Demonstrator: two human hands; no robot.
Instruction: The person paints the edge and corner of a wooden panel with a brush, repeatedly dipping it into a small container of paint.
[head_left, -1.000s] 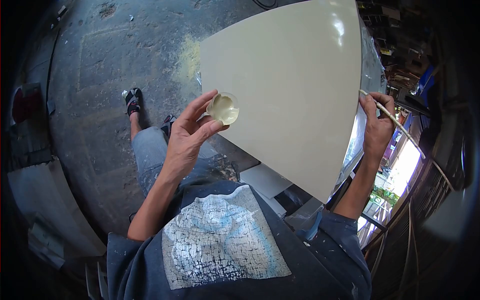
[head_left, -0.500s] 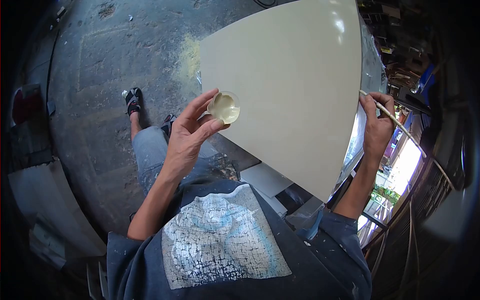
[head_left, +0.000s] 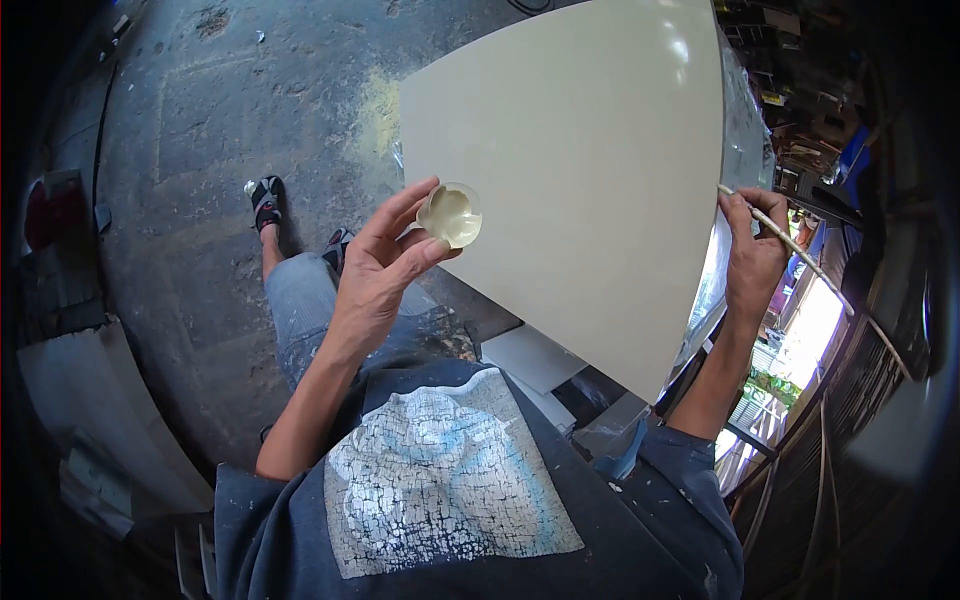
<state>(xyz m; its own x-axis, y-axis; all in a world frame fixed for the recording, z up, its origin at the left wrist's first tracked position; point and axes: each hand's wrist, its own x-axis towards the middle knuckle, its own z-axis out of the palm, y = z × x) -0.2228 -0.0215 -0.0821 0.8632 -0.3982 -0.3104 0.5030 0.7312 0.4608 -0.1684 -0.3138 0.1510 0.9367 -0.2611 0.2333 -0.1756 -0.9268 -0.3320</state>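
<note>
Between the thumb and fingers of my left hand (head_left: 380, 255) is a small clear cup (head_left: 451, 215) with cream-coloured paint inside. It is held tilted over the near left edge of a large, glossy cream panel (head_left: 570, 180). My right hand (head_left: 755, 245) is at the panel's right edge, its fingers closed round a thin paintbrush (head_left: 800, 252). The brush's tip touches or lies very near that edge; the contact is too small to make out. Its handle points down to the right.
Concrete floor (head_left: 200, 180) with a yellowish powdery patch (head_left: 380, 110) lies left of the panel. Grey boards (head_left: 530, 358) sit below its near edge. At the far left leans a pale sheet (head_left: 105, 400). Cluttered shelving (head_left: 800, 100) and a bright opening (head_left: 790, 340) are on the right.
Almost nothing differs. The brush tip and my right hand have shifted down very slightly along the panel's edge, while the cup stays in nearly the same place.
</note>
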